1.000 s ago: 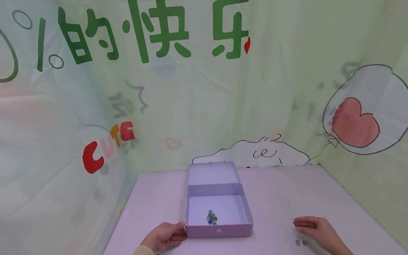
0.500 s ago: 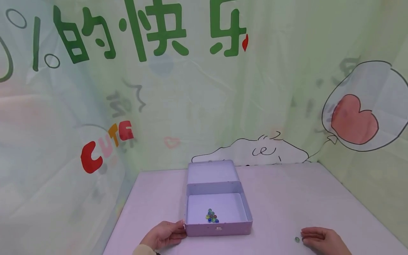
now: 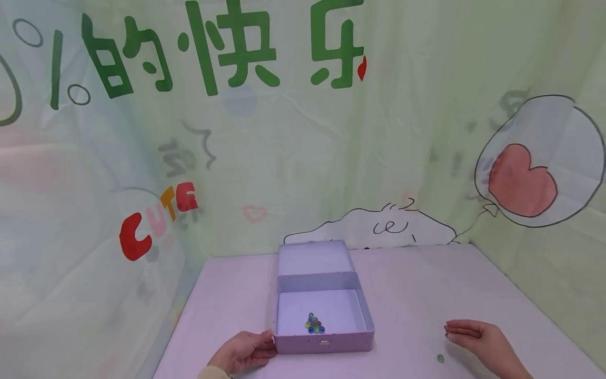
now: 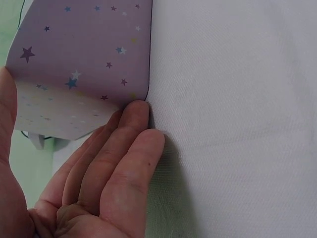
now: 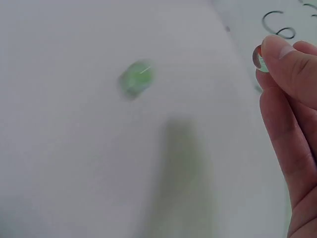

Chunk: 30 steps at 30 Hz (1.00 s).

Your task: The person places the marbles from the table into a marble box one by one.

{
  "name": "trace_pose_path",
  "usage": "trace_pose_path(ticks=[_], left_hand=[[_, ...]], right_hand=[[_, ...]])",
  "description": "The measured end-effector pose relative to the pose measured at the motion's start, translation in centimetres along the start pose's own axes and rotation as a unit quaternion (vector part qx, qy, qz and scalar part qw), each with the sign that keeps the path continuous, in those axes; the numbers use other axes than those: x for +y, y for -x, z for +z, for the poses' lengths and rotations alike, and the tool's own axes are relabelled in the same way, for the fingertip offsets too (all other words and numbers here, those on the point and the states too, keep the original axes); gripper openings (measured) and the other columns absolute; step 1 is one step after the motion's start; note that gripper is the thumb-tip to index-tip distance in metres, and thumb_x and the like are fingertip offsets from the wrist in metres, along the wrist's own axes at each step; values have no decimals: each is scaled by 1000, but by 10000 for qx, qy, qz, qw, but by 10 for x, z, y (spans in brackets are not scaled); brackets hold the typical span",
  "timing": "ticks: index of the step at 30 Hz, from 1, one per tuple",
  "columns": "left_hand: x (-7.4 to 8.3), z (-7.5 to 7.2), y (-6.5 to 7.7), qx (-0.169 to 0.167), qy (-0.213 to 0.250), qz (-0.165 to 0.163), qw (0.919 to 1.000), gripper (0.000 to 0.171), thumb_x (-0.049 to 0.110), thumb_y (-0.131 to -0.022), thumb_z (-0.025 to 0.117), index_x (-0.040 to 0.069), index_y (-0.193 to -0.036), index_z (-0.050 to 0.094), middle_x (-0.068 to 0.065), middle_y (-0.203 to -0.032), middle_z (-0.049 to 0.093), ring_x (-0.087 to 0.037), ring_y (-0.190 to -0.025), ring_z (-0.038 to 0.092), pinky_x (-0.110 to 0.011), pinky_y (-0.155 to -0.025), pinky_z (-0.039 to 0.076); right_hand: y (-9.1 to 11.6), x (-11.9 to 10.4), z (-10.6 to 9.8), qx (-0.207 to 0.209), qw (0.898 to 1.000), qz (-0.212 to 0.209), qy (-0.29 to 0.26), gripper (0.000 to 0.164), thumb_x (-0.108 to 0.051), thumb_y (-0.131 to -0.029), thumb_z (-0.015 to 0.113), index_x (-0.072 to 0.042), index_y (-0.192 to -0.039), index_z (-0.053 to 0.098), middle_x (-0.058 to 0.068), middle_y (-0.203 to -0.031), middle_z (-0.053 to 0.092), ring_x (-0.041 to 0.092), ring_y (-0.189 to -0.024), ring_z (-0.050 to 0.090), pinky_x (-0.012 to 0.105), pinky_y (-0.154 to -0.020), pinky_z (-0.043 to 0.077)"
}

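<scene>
In the head view, an open lilac box (image 3: 324, 343) stands on the table, with a cluster of glass marbles (image 3: 314, 325) inside. My left hand (image 3: 246, 351) holds the box's front left corner. The left wrist view shows the thumb at the upper edge of the star-patterned box (image 4: 84, 54) and the fingers (image 4: 133, 116) against its lower corner. My right hand (image 3: 480, 342), right of the box, is raised a little over the table. Between thumb and fingertip it pinches a clear marble (image 5: 257, 58) with red in it. A green marble (image 3: 441, 358) lies on the table below that hand.
The box lid (image 3: 314, 258) is folded back toward the rear wall. Printed cloth (image 3: 303, 147) hangs behind the table (image 3: 402, 295) and along both sides.
My right hand has come down to the table, picked up one of two marbles there, and risen with it. The left hand stays at the box corner.
</scene>
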<state>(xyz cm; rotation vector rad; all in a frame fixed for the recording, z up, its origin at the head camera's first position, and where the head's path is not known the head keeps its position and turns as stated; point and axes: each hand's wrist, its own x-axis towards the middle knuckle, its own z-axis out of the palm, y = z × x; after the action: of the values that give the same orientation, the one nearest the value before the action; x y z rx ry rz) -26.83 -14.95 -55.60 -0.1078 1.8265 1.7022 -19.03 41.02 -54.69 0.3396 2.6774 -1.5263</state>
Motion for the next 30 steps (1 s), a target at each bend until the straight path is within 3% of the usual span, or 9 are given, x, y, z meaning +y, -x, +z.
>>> trace_pose_path(ticks=[4,10,13,21,30], left_hand=[[-1,-2,2,20,43,-17,10000,66,40,-97,70,-19,-124,60,-24,-114,74,-25,-104,75,-42,-95,59],[2,-2,7,22,-5,80,10000,64,40,-97,71,-19,-122,61,-22,-112,76,-23,-103,75,-40,-93,60],[2,-2,8,55,21,137,9999,62,39,-97,71,-18,-121,62,-21,-109,77,-22,-100,76,-38,-90,61],[1,-2,6,119,30,241,9996,61,38,-98,70,-18,-121,62,-23,-111,76,-23,-101,75,-43,-93,60],[1,-2,3,253,-11,234,9994,56,37,-98,70,-15,-118,66,-23,-109,76,-24,-99,76,-41,-89,61]], right_hand=[[-2,-26,-6,129,9990,-396,183,54,-24,-91,79,9,-130,63,15,-115,77,-4,-90,72,19,-79,60],[-17,-53,9,80,9992,-362,118,53,-23,-91,79,9,-130,63,20,-118,75,12,-95,76,32,-85,62],[-24,-70,28,18,9985,-538,89,47,-17,-90,79,9,-126,66,22,-118,74,19,-97,76,34,-84,63],[-47,-119,93,-485,9918,-1168,-209,38,-11,-88,80,8,-119,70,22,-114,75,22,-96,76,32,-82,63],[-65,-148,144,-1299,9755,-1745,-323,32,-8,-90,77,8,-117,70,27,-113,73,24,-96,76,32,-82,63]])
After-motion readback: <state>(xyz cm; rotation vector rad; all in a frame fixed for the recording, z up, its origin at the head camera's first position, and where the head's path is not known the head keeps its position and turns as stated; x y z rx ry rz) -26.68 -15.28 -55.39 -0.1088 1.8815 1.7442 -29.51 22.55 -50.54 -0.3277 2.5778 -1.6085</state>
